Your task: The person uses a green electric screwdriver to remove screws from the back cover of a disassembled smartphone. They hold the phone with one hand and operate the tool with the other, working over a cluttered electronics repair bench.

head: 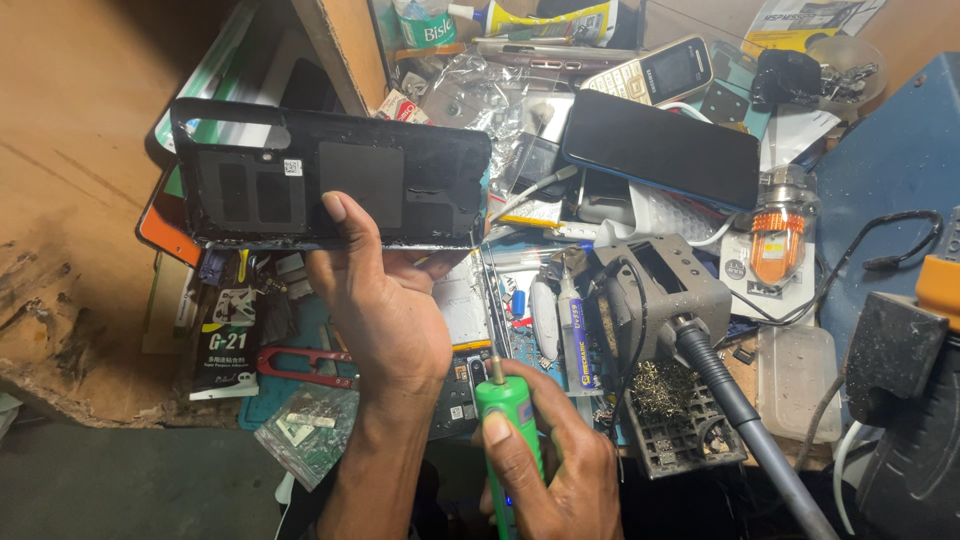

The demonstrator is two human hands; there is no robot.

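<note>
left hand (375, 300) clamped on one black phone back cover (330, 175), right hand (555, 470) wrapped round one green electric screwdriver (510, 415), two phones (660, 145) behind

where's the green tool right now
In the head view the green tool is at bottom centre, gripped in the right hand, just below the left hand holding the phone back cover.

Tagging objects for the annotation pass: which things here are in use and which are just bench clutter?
In use:
- left hand holding the black phone back cover, inner side up
- right hand gripping the green handheld tool

Lying about:
- dark smartphone
- keypad phone
- soldering iron stand
- red cutters
- glue tube
- clear plastic box
</note>
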